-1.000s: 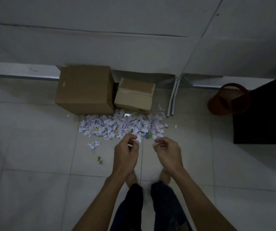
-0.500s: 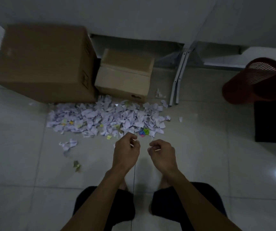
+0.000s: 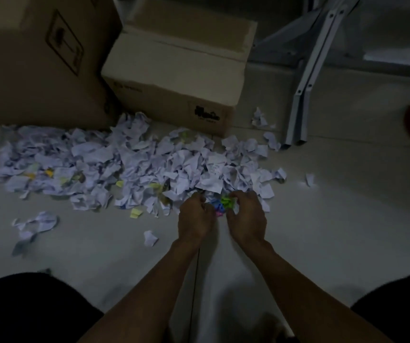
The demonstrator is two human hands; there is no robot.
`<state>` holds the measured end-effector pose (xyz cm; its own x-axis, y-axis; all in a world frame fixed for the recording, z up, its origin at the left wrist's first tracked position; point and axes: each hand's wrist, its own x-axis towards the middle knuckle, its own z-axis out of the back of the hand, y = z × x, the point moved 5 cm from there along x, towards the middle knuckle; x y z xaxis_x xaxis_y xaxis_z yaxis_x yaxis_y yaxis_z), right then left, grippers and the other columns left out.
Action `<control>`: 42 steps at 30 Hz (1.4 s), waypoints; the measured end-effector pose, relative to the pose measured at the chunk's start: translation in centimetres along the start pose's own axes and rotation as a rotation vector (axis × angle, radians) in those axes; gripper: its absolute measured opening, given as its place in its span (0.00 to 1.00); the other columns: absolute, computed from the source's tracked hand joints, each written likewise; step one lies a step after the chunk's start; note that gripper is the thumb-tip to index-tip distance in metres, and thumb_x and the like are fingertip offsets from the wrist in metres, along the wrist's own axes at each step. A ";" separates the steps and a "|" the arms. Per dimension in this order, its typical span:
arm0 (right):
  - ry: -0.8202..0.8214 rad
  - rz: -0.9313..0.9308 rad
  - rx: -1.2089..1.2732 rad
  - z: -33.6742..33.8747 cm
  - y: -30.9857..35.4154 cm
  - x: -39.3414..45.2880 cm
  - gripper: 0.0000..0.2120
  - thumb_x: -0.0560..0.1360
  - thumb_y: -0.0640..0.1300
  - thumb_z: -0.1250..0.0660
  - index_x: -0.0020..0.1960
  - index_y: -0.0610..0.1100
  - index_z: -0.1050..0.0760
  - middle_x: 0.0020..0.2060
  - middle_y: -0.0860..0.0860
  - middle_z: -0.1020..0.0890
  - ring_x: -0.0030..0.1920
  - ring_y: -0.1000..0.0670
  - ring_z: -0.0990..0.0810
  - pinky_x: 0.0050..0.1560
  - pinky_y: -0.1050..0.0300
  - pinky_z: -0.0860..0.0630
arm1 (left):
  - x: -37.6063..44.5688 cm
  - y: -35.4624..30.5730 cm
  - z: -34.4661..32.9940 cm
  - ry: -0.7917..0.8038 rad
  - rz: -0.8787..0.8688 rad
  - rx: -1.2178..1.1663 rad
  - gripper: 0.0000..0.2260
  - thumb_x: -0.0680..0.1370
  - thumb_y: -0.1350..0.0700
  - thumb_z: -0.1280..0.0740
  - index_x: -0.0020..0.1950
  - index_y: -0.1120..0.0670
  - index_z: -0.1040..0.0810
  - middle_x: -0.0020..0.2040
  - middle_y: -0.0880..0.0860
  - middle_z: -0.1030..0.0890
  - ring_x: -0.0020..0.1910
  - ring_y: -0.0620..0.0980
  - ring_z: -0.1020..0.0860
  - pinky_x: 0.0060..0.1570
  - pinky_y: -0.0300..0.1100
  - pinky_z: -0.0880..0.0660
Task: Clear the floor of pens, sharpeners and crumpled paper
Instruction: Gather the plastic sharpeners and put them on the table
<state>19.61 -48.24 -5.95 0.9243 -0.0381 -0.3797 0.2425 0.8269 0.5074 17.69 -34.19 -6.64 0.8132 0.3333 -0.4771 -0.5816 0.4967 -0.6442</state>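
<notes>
Both hands reach into the near edge of the paper heap, at a small cluster of coloured plastic pieces.

The left hand (image 3: 195,219) and right hand (image 3: 247,215) sit side by side on the tiled floor (image 3: 335,219), fingers curled in around the coloured sharpeners (image 3: 221,205) (green, blue and pink; they look like sharpeners, though the dim light leaves that unsure). Whether either grip has closed on a piece I cannot tell. The crumpled paper (image 3: 129,167) spreads across the floor in front of the large cardboard box (image 3: 38,58) and the small cardboard box (image 3: 174,70), with stray scraps towards the folded metal legs (image 3: 303,95). I judge the step to be gathering the sharpeners first; the clearing has barely begun. Next calls for pinching the small pieces securely and lifting them free of the paper.
</notes>
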 end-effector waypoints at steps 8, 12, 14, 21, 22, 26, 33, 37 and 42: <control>0.003 0.078 -0.085 -2.7 -1.9 1.4 0.14 0.74 0.42 0.32 0.59 0.47 0.24 0.59 0.45 0.27 0.61 0.42 0.28 0.49 0.46 0.24 | 1.6 1.8 -3.4 -0.012 0.004 0.065 0.14 0.74 0.51 0.30 0.50 0.60 0.25 0.48 0.60 0.23 0.48 0.58 0.24 0.40 0.44 0.33; -0.002 0.087 -0.053 -2.5 -2.4 1.4 0.07 0.72 0.40 0.30 0.50 0.45 0.24 0.54 0.47 0.26 0.55 0.44 0.26 0.45 0.48 0.24 | 1.0 1.5 -3.7 -0.044 0.018 0.107 0.16 0.72 0.54 0.28 0.55 0.59 0.26 0.54 0.59 0.26 0.52 0.57 0.26 0.46 0.45 0.32; -0.016 0.100 0.000 -2.1 -2.6 1.2 0.07 0.72 0.40 0.29 0.48 0.45 0.24 0.52 0.47 0.26 0.53 0.45 0.25 0.45 0.49 0.25 | 0.7 1.3 -3.9 -0.060 -0.010 0.077 0.14 0.72 0.57 0.28 0.54 0.59 0.27 0.53 0.58 0.26 0.51 0.56 0.26 0.43 0.44 0.34; -0.159 0.057 0.358 0.6 -3.2 0.2 0.11 0.65 0.35 0.24 0.40 0.46 0.23 0.41 0.49 0.22 0.40 0.54 0.24 0.41 0.65 0.32 | -1.2 1.1 -3.9 -0.084 -0.036 0.018 0.12 0.71 0.63 0.31 0.44 0.53 0.33 0.41 0.50 0.26 0.40 0.49 0.28 0.35 0.42 0.39; -0.169 0.007 0.432 1.0 -3.4 0.1 0.11 0.64 0.34 0.24 0.39 0.46 0.23 0.37 0.51 0.21 0.36 0.56 0.24 0.39 0.66 0.31 | -1.4 1.2 -4.0 -0.066 -0.039 0.017 0.12 0.71 0.63 0.31 0.45 0.53 0.33 0.41 0.50 0.26 0.40 0.51 0.27 0.35 0.42 0.37; -0.135 -0.297 0.861 1.8 -4.2 -0.1 0.10 0.66 0.27 0.25 0.41 0.38 0.23 0.32 0.47 0.19 0.29 0.57 0.22 0.31 0.63 0.25 | -1.9 1.7 -4.3 0.013 -0.048 -0.017 0.14 0.72 0.63 0.30 0.56 0.58 0.26 0.49 0.56 0.22 0.50 0.56 0.23 0.42 0.40 0.33; 0.048 -0.551 1.131 3.4 -2.2 -1.2 0.14 0.75 0.25 0.38 0.55 0.37 0.22 0.52 0.37 0.20 0.36 0.44 0.20 0.34 0.58 0.19 | -2.4 -1.4 -0.9 0.085 0.020 -0.073 0.14 0.74 0.61 0.30 0.59 0.58 0.24 0.51 0.55 0.21 0.48 0.52 0.23 0.43 0.36 0.31; 0.132 -0.634 1.134 7.9 0.9 -4.9 0.15 0.76 0.24 0.41 0.51 0.39 0.21 0.41 0.42 0.21 0.36 0.45 0.20 0.34 0.56 0.21 | -6.1 -7.4 4.4 0.057 -0.016 -0.146 0.11 0.72 0.62 0.28 0.51 0.54 0.24 0.41 0.48 0.25 0.42 0.49 0.25 0.40 0.34 0.28; 0.190 -0.690 1.145 15.9 6.2 -9.8 0.18 0.73 0.24 0.45 0.50 0.39 0.21 0.41 0.43 0.23 0.38 0.46 0.23 0.36 0.56 0.26 | -11.9 -16.0 10.5 0.096 -0.042 -0.199 0.13 0.70 0.62 0.25 0.51 0.54 0.23 0.39 0.44 0.24 0.37 0.39 0.25 0.35 0.23 0.30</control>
<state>16.71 -51.61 13.23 0.4829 -0.0980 -0.8702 0.8311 -0.2617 0.4907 17.57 -37.70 15.64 0.8365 0.2333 -0.4958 -0.5479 0.3371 -0.7657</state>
